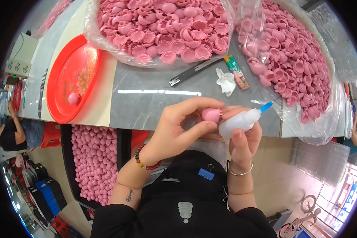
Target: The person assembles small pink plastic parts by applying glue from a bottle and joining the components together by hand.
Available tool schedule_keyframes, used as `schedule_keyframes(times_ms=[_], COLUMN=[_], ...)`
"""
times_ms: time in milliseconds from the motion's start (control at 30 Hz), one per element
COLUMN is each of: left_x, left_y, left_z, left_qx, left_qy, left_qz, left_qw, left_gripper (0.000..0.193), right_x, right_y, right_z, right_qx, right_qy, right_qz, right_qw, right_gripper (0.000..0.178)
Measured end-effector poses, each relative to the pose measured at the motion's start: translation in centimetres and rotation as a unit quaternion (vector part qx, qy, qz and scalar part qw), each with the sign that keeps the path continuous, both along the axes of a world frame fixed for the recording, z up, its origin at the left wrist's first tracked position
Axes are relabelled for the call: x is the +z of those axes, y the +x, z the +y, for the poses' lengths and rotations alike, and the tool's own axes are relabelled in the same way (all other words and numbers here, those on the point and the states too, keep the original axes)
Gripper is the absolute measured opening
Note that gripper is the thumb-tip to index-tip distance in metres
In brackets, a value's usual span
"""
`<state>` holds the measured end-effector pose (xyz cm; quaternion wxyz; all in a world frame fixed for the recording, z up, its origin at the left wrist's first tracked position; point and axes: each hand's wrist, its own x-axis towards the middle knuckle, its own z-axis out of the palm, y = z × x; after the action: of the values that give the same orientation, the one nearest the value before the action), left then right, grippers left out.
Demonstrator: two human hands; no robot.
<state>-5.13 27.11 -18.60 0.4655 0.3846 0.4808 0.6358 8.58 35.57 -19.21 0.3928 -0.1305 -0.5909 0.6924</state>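
Over the near edge of the grey table, my left hand point(186, 123) pinches a small pink plastic piece point(211, 114) between thumb and fingers; it is rounded, with a jagged rim on its right side. My right hand point(246, 139) is wrapped round a white squeeze bottle point(240, 123) with a blue needle tip point(266, 106), which points up and to the right, away from the pink piece. My right fingertips come close to the pink piece; whether they touch it I cannot tell.
Clear bags of pink half-shells point(162, 31) and pink shell pieces point(293, 51) lie at the back. A utility knife point(194, 72), a crumpled tissue point(225, 82) and a green tube point(237, 72) lie between. At left are a red tray point(56, 97) holding one pink ball point(73, 98) and a black bin point(68, 158) of pink balls.
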Motion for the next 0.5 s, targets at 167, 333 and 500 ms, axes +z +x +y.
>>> schedule_keyframes(times_ms=[167, 333, 500], left_x=[-0.3, -1.2, -0.3], left_y=[-0.2, -0.7, -0.5], left_z=[0.2, 0.3, 0.0], left_qx=[0.039, -0.003, 0.01], left_qy=[0.034, 0.091, 0.012], left_qz=[0.204, 0.105, -0.088], left_qw=[0.978, 0.99, 0.996], left_gripper=[0.03, 0.032, 0.039], right_x=[-0.2, 0.4, 0.3], right_y=[-0.7, -1.0, -1.4], right_z=[0.1, -0.1, -0.1], right_qx=[-0.021, -0.005, -0.037], right_qy=[0.069, -0.002, -0.001], right_qz=[-0.017, -0.013, -0.026], right_qw=[0.997, 1.0, 0.999], right_gripper=[0.038, 0.04, 0.044])
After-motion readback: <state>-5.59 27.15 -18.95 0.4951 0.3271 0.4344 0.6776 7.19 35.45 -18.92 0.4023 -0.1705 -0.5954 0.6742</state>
